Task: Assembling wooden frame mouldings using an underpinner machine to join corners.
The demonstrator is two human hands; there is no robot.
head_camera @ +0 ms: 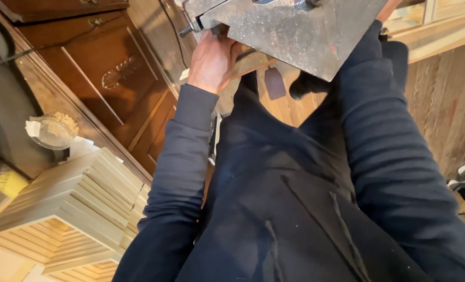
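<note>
Two hands meet one grey metal plate (300, 31) at top centre. Your left hand (211, 60) lies at its left edge, fingers curled under and gripping. Plate slopes rightward; your right hand (388, 9) is mostly hidden, grip cannot be told.

We see ourselves dressed in dark navy from top to bottom. Our left sleeve (177, 172) is a soft knit that wrinkles in fine rings and ends in a ribbed cuff at the wrist, with our left hand (211, 60) bare beyond it. Our right sleeve (394, 167) is the same cloth, creased in broad folds. Our trousers (279, 209) are a dark, heavier fabric with straight seams, dotted with pale specks of dust. Our right hand is out of sight.
</note>
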